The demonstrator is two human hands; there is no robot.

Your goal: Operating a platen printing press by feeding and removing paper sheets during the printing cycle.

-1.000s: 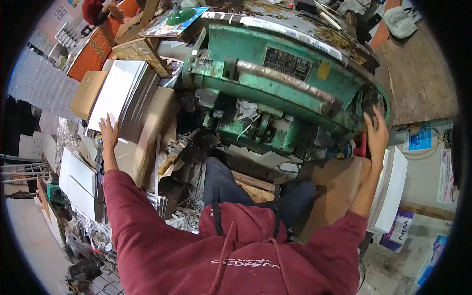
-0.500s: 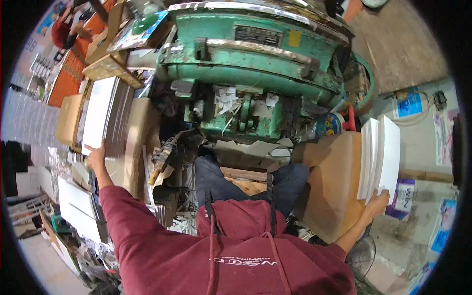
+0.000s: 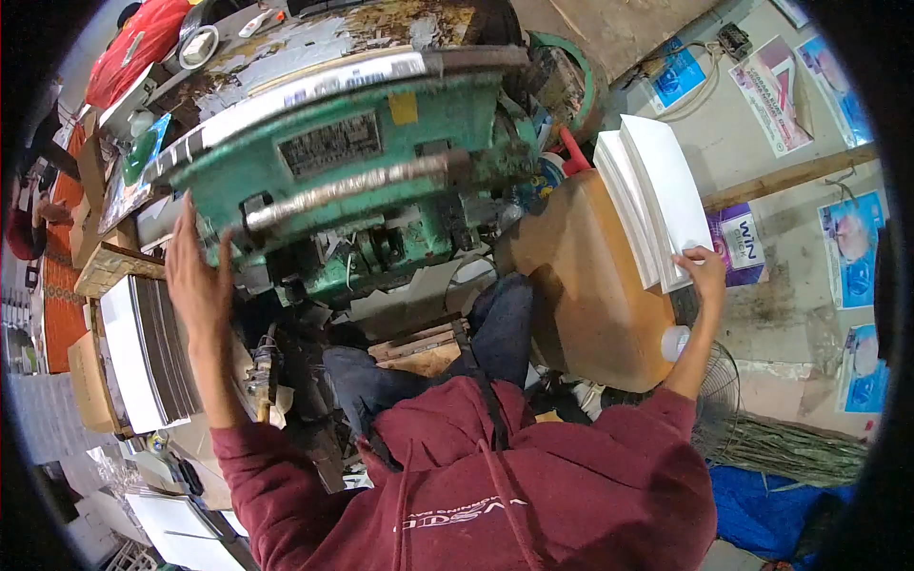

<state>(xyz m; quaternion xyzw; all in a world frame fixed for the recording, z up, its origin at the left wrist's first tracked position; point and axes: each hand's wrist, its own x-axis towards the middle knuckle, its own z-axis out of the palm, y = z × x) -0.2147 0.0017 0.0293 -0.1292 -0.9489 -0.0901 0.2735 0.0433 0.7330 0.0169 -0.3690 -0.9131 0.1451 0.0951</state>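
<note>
My left hand (image 3: 198, 271) is raised with its fingers stretched out and holds nothing. It is in front of the left end of a green machine (image 3: 390, 124), whose long metal bar (image 3: 352, 190) runs across the front. Beside and below that hand stands a stack of white sheets (image 3: 133, 357) with grey edges. On the right, my right hand (image 3: 705, 271) has its thumb and fingertips closed at the near corner of a white sheet (image 3: 666, 190). That sheet is the top of a pile of white sheets (image 3: 624, 205) on a tan box-like stand (image 3: 571, 285).
A caged fan (image 3: 716, 400) stands below my right forearm. Paper scraps (image 3: 409, 295) lie under the machine. A cardboard box (image 3: 90, 381) stands left of the left stack. At the far left a person's hand (image 3: 55, 211) shows. My knees flank a wooden piece (image 3: 419, 354).
My left hand has left the left stack and risen toward the machine, fingers spread. My right hand stays at the right pile's near corner. The view has turned to the right.
</note>
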